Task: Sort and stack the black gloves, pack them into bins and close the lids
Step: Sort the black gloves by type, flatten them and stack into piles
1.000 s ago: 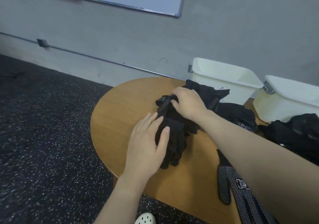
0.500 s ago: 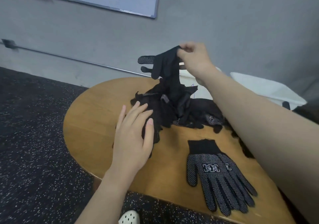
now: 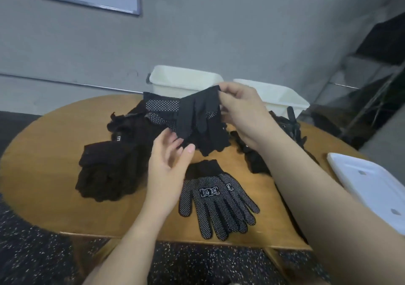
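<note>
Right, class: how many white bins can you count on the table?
2. One white bin stands at the table's far edge behind the glove pile; the second white bin stands to its right, partly hidden by the right hand. Others may lie outside the view.

The flat dotted glove [image 3: 215,199], lying palm up just below and right of the left hand [image 3: 167,166], bears a white boxed mark of two block characters across its palm; their reading cannot be made out. A smaller white mark sits at the base of its thumb side, also illegible. On the dark glove pile [image 3: 122,140] to the left of the left hand, a small white printed mark shows, too blurred to read. No other text shows.
</note>
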Tool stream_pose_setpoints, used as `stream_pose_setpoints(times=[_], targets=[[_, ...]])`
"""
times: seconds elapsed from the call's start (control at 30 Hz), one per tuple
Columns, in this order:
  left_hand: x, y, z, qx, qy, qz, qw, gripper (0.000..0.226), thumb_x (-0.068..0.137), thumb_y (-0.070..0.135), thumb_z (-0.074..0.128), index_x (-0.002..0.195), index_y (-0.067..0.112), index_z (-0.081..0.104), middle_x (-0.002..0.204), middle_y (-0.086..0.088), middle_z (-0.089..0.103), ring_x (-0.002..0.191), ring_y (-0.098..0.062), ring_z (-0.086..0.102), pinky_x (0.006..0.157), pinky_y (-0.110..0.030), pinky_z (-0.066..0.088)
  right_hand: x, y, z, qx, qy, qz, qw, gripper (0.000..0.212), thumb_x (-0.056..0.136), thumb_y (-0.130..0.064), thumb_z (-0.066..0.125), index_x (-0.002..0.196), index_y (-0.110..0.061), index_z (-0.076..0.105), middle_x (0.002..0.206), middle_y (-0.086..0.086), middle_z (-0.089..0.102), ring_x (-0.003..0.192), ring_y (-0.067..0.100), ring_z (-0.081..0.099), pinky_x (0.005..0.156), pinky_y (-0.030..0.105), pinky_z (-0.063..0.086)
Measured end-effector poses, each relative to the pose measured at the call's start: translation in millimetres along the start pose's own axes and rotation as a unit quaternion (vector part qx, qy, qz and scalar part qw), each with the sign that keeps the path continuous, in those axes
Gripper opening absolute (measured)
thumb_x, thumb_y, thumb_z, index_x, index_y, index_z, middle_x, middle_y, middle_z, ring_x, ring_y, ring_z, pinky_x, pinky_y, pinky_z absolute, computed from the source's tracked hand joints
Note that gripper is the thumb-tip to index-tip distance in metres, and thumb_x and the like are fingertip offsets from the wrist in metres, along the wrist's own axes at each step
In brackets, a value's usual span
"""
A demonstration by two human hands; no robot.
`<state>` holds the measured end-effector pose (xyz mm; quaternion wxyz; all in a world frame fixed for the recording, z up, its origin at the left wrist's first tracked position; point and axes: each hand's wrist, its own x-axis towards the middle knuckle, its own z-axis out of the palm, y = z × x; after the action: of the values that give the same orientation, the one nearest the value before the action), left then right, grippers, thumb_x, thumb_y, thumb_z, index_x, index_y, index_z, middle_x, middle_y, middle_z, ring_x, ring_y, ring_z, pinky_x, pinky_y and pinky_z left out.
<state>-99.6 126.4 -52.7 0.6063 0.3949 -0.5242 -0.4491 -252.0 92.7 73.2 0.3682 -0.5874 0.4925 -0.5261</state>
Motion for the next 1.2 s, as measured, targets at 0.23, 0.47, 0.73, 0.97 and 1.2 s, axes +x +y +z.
stream_pose_setpoints(times=[0.23, 0.47, 0.73, 0.97, 1.2], targets=[[4, -20, 19, 0.005, 0.004, -0.095, 0.995, 0.036, 0.096, 0.025, 0.073, 0.061, 0.018, 0.065, 0.066, 0.002, 0.065, 0.067, -0.018, 0.059, 0.075, -0.036, 0.048, -46, 66, -26, 0.07, 0.015, 0.051, 0.996, 0.013, 0.098, -0.007, 0.063, 0.097, -0.011, 0.075, 0.092, 0.015, 0.075, 0.08, 0.022, 0.066, 0.075, 0.042, 0.056], [11, -27, 22, 0.02, -0.06, -0.06, 0.996, 0.018, 0.1, 0.013, 0.064, 0.089, 0.007, 0.076, 0.088, -0.002, 0.079, 0.085, -0.017, 0.075, 0.076, -0.033, 0.061, -69, 130, -39, 0.137, 0.058, 0.102, 0.984, 0.016, 0.101, -0.01, 0.06, 0.11, -0.004, 0.073, 0.102, 0.024, 0.072, 0.087, 0.023, 0.066, 0.073, 0.034, 0.056], [16, -29, 11, 0.056, -0.093, -0.104, 0.989, 0.018, 0.101, 0.014, 0.063, 0.108, 0.005, 0.076, 0.102, -0.008, 0.079, 0.099, -0.026, 0.076, 0.085, -0.039, 0.063, -62, 142, -60, 0.128, 0.007, 0.136, 0.982, 0.018, 0.096, 0.002, 0.062, 0.104, -0.01, 0.074, 0.098, 0.01, 0.078, 0.089, 0.021, 0.071, 0.08, 0.031, 0.057], [8, -28, 8, 0.107, -0.108, -0.103, 0.983, 0.016, 0.097, 0.018, 0.069, 0.098, 0.005, 0.077, 0.094, -0.013, 0.079, 0.094, -0.032, 0.076, 0.077, -0.049, 0.062, -74, 130, -48, -0.077, -0.152, 0.062, 0.983, 0.059, 0.079, -0.054, 0.081, 0.131, -0.034, 0.063, 0.127, -0.017, 0.069, 0.121, -0.002, 0.061, 0.108, 0.024, 0.043], [5, -29, 6, 0.097, -0.119, -0.092, 0.984, 0.012, 0.093, 0.016, 0.072, 0.097, 0.005, 0.077, 0.09, -0.009, 0.079, 0.082, -0.018, 0.074, 0.069, -0.028, 0.058, -71, 138, -23, -0.103, -0.068, 0.024, 0.992, 0.01, 0.095, -0.015, 0.072, 0.1, -0.022, 0.076, 0.091, 0.003, 0.077, 0.089, 0.018, 0.073, 0.091, 0.045, 0.057]])
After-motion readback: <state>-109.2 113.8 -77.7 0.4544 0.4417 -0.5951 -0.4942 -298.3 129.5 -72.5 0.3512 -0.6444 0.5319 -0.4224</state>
